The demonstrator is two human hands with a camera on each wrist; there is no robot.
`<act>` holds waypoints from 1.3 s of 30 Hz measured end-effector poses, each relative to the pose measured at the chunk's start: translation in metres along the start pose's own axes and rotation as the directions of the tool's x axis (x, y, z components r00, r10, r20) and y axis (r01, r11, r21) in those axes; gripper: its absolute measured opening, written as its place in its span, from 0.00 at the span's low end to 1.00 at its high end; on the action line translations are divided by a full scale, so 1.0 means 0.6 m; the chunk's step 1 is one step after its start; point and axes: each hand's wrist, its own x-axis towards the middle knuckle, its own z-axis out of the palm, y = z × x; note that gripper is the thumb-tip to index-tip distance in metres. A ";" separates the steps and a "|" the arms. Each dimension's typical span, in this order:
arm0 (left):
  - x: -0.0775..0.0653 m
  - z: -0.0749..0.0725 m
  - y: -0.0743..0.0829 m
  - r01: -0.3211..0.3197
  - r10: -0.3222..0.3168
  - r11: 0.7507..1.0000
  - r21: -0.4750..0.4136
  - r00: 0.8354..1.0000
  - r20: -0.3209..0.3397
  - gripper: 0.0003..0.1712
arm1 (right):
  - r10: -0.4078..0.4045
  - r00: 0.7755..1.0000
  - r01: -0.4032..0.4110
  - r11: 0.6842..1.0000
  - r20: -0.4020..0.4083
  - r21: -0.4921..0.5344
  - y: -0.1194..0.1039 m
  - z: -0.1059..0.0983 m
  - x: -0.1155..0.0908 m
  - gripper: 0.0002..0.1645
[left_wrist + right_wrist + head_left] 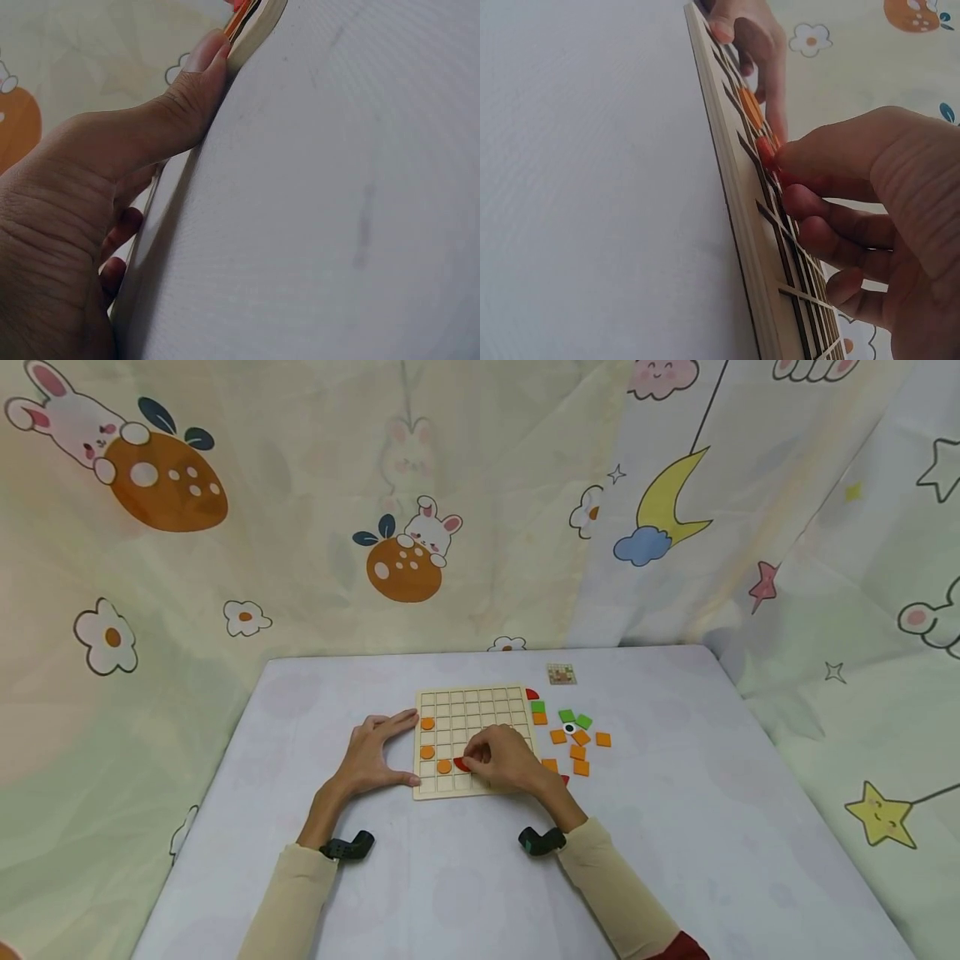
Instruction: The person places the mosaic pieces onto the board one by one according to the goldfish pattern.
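A wooden grid board (480, 706) lies on the table. Against its left edge rests my left hand (367, 753), thumb and fingers spread wide; in the left wrist view the thumb (169, 112) touches the board's side. Over the lower middle squares, my right hand (506, 758) pinches a red rounded piece (461, 765) between thumb and fingertips. The right wrist view shows this red piece (766, 152) at the board's surface, partly covered by the fingers. Several orange discs sit in squares on the left, one disc (444, 767) just beside the red piece.
Right of the board lie several orange square tiles (581, 768), green tiles (583, 722), a black-and-white round piece (569, 728) and a red piece (532, 694). A small patterned card (561, 674) is near the table's back edge. Printed cloth hangs behind.
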 end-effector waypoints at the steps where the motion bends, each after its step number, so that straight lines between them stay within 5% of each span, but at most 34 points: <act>1: 0.000 0.000 0.000 0.001 -0.001 1.000 -0.001 1.000 0.000 0.70 | 0.000 1.000 0.000 1.000 -0.002 -0.010 0.000 0.000 0.000 0.03; 39: 0.002 -0.001 -0.003 -0.009 0.009 1.000 0.004 1.000 -0.006 0.70 | 0.033 0.998 -0.038 0.995 0.049 0.091 -0.002 -0.002 0.007 0.10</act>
